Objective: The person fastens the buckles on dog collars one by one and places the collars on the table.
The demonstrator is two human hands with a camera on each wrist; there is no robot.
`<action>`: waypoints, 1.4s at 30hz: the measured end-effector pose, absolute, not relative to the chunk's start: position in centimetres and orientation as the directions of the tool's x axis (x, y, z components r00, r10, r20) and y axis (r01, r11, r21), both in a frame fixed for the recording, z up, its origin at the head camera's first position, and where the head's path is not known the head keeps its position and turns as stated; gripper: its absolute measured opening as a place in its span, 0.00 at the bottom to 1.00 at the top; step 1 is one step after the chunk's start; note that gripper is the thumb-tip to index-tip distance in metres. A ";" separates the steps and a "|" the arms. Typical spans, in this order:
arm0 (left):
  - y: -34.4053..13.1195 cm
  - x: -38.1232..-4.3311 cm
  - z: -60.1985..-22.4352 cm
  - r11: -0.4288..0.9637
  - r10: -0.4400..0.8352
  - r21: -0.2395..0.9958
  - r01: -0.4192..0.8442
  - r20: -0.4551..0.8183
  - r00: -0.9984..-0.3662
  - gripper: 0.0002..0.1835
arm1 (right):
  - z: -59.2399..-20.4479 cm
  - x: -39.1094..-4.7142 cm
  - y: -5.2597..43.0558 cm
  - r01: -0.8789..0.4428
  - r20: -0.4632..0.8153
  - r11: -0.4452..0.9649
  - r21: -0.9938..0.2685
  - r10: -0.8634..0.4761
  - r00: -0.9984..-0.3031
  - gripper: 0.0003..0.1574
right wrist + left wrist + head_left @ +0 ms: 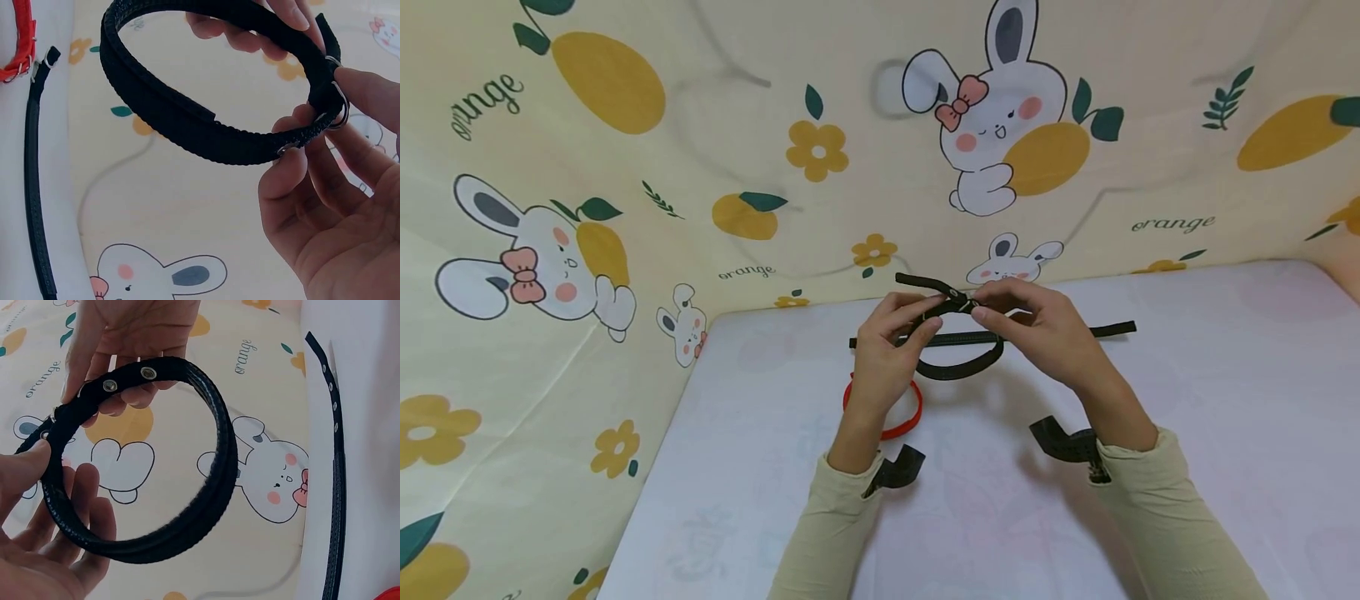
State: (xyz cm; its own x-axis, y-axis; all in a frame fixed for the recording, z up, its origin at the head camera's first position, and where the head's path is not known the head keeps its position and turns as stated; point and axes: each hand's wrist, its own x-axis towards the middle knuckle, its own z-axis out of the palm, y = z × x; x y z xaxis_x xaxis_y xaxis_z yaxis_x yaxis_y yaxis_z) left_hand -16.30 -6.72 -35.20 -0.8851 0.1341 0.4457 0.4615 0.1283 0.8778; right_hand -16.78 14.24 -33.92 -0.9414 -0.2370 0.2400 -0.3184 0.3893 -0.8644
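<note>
A black collar [958,372] is fastened into a loop and held up above the table by both hands. My left hand [887,346] grips its left side, thumb against the band near the buckle end. The right hand [1037,329] pinches it at the buckle, where a metal ring [343,107] shows in the right wrist view. Metal-rimmed eyelets [148,373] line part of the band. The loose strap end sticks out to the upper left in the head view.
Beneath the hands, a second black collar [1116,330] lies straight across the white table [760,500]. A red collar [917,408], closed in a loop, lies beside the left wrist. Behind rises a cream cloth [820,75] printed with rabbits and oranges.
</note>
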 end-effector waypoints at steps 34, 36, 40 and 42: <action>-6.5 -16.2 -35.1 0.051 0.127 0.901 0.430 0.422 -0.898 0.14 | -33.9 -16.5 13.1 -0.277 0.218 0.387 -0.879 -0.189 -0.957 0.19; -6.5 -16.3 -35.2 0.070 0.122 0.900 0.430 0.420 -0.899 0.14 | -33.9 -16.6 13.2 -0.277 0.216 0.389 -0.878 -0.196 -0.957 0.20; -6.9 -16.6 -35.2 0.138 0.077 0.912 0.385 0.378 -0.923 0.16 | -34.0 -16.9 13.7 -0.313 0.233 0.378 -0.871 -0.244 -0.942 0.22; -7.1 -16.7 -35.2 0.169 0.048 0.923 0.345 0.342 -0.938 0.18 | -34.1 -17.0 14.1 -0.342 0.254 0.355 -0.870 -0.270 -0.929 0.23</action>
